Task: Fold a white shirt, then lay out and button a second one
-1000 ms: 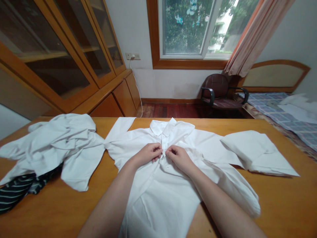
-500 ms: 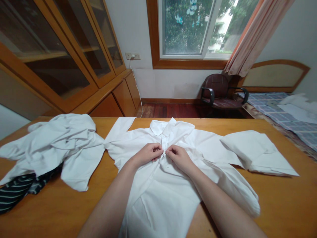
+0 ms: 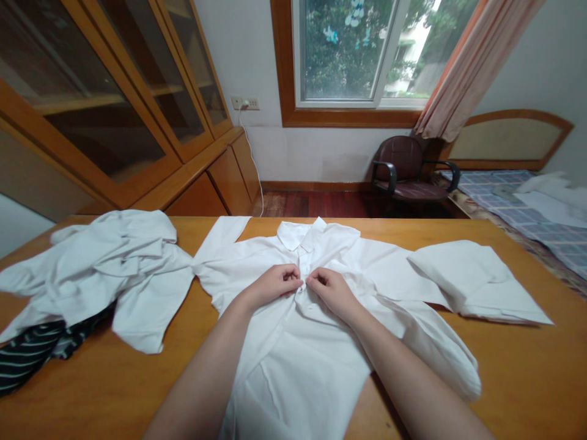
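A white shirt (image 3: pixel 293 360) lies spread on the wooden table with its collar (image 3: pixel 302 235) at the far side and its sleeves out to both sides. Below the collar, my left hand (image 3: pixel 279 286) pinches the front edge of the shirt between thumb and fingers. Close beside it, my right hand (image 3: pixel 332 290) is also closed in a pinch on the same front strip, the fingertips of both hands almost meeting. Whatever button lies between the fingertips is too small to make out.
To the left, a crumpled heap of white clothing (image 3: pixel 110 263) touches the shirt's sleeve, with a dark striped cloth (image 3: pixel 41 348) under it. A folded white garment (image 3: pixel 477 278) lies at the right sleeve. Past the table (image 3: pixel 527 379) stand a chair (image 3: pixel 406 165) and a glass-door cabinet (image 3: pixel 192 159).
Almost nothing differs. Both hands stay at the shirt's front, with only a tiny shift of the left fingers.
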`<control>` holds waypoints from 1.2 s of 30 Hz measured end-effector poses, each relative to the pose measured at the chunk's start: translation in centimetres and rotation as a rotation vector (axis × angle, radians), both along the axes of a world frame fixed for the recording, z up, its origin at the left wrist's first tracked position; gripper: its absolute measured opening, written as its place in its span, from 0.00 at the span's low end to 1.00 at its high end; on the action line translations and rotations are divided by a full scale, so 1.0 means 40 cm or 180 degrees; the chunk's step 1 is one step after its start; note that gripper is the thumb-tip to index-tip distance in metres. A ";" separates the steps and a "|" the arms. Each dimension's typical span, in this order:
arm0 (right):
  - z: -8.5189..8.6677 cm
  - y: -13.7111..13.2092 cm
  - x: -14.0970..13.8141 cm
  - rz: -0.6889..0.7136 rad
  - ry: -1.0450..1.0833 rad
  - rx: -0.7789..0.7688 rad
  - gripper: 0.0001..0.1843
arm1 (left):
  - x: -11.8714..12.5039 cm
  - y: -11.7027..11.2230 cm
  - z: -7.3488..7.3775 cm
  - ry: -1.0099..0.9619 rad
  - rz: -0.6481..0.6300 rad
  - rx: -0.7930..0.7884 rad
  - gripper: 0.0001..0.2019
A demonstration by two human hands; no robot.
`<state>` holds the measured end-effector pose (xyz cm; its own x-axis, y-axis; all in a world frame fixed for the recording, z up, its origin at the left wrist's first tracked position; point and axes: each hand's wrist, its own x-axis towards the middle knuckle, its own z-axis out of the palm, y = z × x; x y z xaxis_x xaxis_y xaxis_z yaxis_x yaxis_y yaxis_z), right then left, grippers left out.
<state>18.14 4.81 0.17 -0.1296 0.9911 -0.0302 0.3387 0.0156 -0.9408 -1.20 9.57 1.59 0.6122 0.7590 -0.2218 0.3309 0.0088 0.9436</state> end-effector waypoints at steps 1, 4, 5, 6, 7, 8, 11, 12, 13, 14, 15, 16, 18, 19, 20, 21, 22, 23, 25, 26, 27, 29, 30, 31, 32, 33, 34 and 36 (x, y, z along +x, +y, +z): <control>-0.001 0.000 0.000 0.0002 -0.0001 0.0001 0.10 | 0.000 0.000 0.000 -0.0005 0.0007 -0.0008 0.13; -0.002 0.001 0.000 0.0020 -0.0012 0.0001 0.10 | -0.001 0.001 -0.002 -0.0011 0.0025 -0.0001 0.13; -0.001 0.001 0.000 0.0028 -0.0014 0.0003 0.10 | -0.001 0.001 -0.003 -0.0013 0.0028 0.0014 0.12; -0.001 0.001 0.000 0.0033 -0.0018 0.0010 0.10 | -0.001 0.001 -0.003 -0.0015 0.0031 0.0030 0.12; 0.000 0.001 0.001 0.0036 -0.0027 0.0018 0.10 | -0.001 0.001 -0.002 -0.0017 0.0037 0.0042 0.12; 0.001 0.001 0.001 0.0040 -0.0039 0.0027 0.10 | 0.000 0.000 -0.001 -0.0017 0.0042 0.0049 0.12; 0.002 0.001 0.001 0.0036 -0.0080 0.0050 0.11 | 0.002 0.000 0.004 0.0023 0.0052 0.0082 0.12; 0.002 0.001 0.001 0.0033 -0.0086 0.0055 0.11 | 0.002 0.000 0.006 0.0043 0.0053 0.0102 0.12; 0.001 0.000 0.001 0.0033 -0.0086 0.0053 0.11 | 0.002 0.000 0.007 0.0057 0.0056 0.0123 0.12; 0.001 0.000 0.001 0.0036 -0.0084 0.0046 0.11 | 0.002 0.000 0.007 0.0067 0.0059 0.0140 0.12; 0.000 0.000 0.001 0.0044 -0.0080 0.0039 0.11 | 0.001 0.000 0.007 0.0073 0.0059 0.0154 0.11; -0.001 0.000 0.001 0.0051 -0.0072 0.0034 0.11 | 0.001 0.001 0.006 0.0076 0.0059 0.0166 0.11; -0.002 0.000 0.001 0.0064 -0.0047 0.0033 0.11 | 0.000 0.002 0.005 0.0086 0.0057 0.0197 0.11; -0.004 0.000 0.001 0.0067 -0.0033 0.0036 0.11 | 0.000 0.002 0.004 0.0094 0.0054 0.0216 0.10; -0.005 0.000 0.001 0.0066 -0.0020 0.0040 0.11 | 0.000 0.003 0.004 0.0106 0.0052 0.0239 0.10; -0.006 0.000 0.001 0.0065 -0.0013 0.0041 0.11 | 0.001 0.004 0.003 0.0119 0.0054 0.0267 0.10; -0.007 0.000 0.000 0.0065 -0.0013 0.0041 0.11 | 0.002 0.004 0.003 0.0139 0.0054 0.0293 0.10; -0.008 0.000 0.000 0.0067 -0.0013 0.0043 0.11 | 0.003 0.004 0.002 0.0160 0.0054 0.0318 0.10; -0.009 0.000 0.000 0.0075 -0.0013 0.0057 0.11 | 0.005 0.003 0.002 0.0188 0.0070 0.0356 0.09; -0.009 0.000 0.000 0.0076 -0.0006 0.0065 0.11 | 0.006 0.002 0.002 0.0194 0.0079 0.0358 0.09; -0.009 0.000 0.000 0.0075 0.0002 0.0073 0.11 | 0.007 0.001 0.002 0.0194 0.0089 0.0352 0.08; -0.007 -0.001 0.001 0.0077 0.0004 0.0079 0.11 | 0.008 -0.001 0.002 0.0174 0.0112 0.0339 0.08; -0.006 -0.001 0.001 0.0081 0.0000 0.0081 0.11 | 0.009 -0.002 0.002 0.0162 0.0123 0.0333 0.08; -0.005 0.000 0.002 0.0086 -0.0006 0.0083 0.11 | 0.010 -0.003 0.002 0.0151 0.0131 0.0329 0.09; -0.005 0.000 0.002 0.0093 -0.0013 0.0085 0.11 | 0.010 -0.003 0.002 0.0139 0.0140 0.0325 0.09; -0.005 0.000 0.002 0.0090 -0.0019 0.0088 0.11 | 0.010 -0.003 0.002 0.0133 0.0147 0.0315 0.09; -0.005 0.001 0.003 0.0089 -0.0024 0.0087 0.11 | 0.010 -0.003 0.002 0.0131 0.0145 0.0297 0.10; -0.007 0.001 0.003 0.0087 -0.0022 0.0079 0.11 | 0.010 -0.002 0.002 0.0132 0.0136 0.0265 0.10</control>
